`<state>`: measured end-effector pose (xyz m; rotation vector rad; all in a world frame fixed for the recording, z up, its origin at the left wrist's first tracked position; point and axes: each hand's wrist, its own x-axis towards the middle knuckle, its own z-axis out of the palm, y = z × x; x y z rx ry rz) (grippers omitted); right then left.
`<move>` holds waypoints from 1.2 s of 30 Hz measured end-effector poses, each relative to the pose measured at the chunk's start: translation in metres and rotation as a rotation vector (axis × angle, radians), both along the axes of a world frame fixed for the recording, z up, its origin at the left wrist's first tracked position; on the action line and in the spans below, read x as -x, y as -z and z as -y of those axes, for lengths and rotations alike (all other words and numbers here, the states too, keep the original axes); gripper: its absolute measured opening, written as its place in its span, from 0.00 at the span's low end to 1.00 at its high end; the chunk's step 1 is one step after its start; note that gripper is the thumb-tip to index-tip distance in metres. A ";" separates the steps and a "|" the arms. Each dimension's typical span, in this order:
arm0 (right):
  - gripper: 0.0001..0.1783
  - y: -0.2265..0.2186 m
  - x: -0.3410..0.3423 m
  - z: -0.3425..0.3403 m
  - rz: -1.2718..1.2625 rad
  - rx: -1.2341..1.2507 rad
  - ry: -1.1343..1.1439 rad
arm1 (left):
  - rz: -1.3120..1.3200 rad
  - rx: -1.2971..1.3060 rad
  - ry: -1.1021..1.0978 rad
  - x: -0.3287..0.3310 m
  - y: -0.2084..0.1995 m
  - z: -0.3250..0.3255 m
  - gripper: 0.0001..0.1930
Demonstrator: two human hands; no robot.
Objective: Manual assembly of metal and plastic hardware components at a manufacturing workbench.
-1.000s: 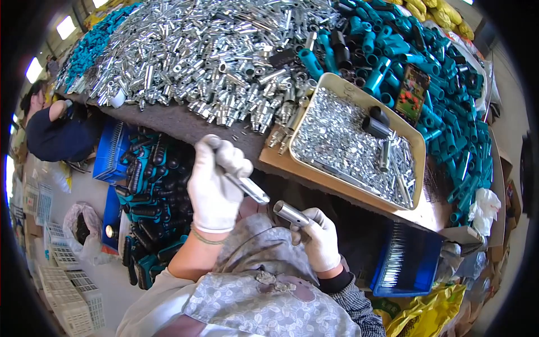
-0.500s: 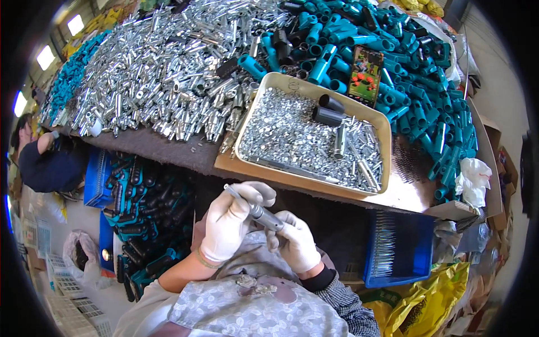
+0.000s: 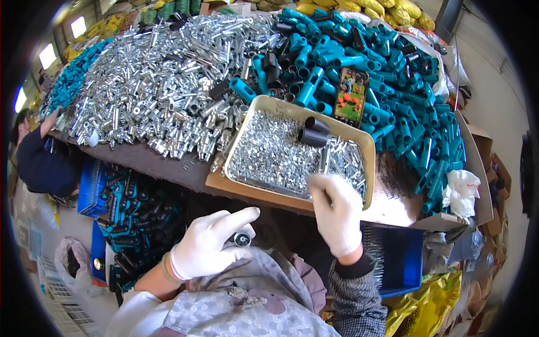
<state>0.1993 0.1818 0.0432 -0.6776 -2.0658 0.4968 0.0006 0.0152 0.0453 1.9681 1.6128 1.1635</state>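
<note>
My gloved left hand (image 3: 205, 244) is wrapped round a grey metal cylinder (image 3: 242, 240), whose round, dark-centred end faces up at me; its index finger stretches out above the part. My gloved right hand (image 3: 341, 216) reaches over the near edge of a cream tray (image 3: 370, 168), thumb and fingers drawn together in a pinch. Whatever the fingertips hold, if anything, is hidden. Small silver pieces (image 3: 269, 149) fill most of the tray, and slim metal pins (image 3: 345, 160) lie at its right side. Two short black sleeves (image 3: 313, 136) rest on top.
Behind the tray rise heaps of silver metal parts (image 3: 157, 78) and teal housings (image 3: 404, 106). A phone (image 3: 351, 96) leans on the housings. Blue bins (image 3: 412, 261) and teal-black tool bodies (image 3: 126, 210) stand below the table. Another person (image 3: 48, 163) is at the far left.
My right hand has let go of the metal cylinder and moved up and right to the tray. My left hand keeps the cylinder, now turned end-on toward me.
</note>
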 end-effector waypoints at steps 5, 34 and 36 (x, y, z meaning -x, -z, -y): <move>0.16 -0.012 0.060 -0.051 0.434 -0.269 -0.022 | -0.005 -0.018 -0.005 -0.008 0.008 -0.006 0.35; 0.20 0.071 -0.085 0.085 -0.102 1.179 -0.173 | 0.504 0.215 0.164 -0.025 0.060 -0.014 0.19; 0.18 0.077 -0.091 0.088 -0.026 0.868 -0.101 | 0.167 0.308 0.263 -0.021 0.049 -0.021 0.20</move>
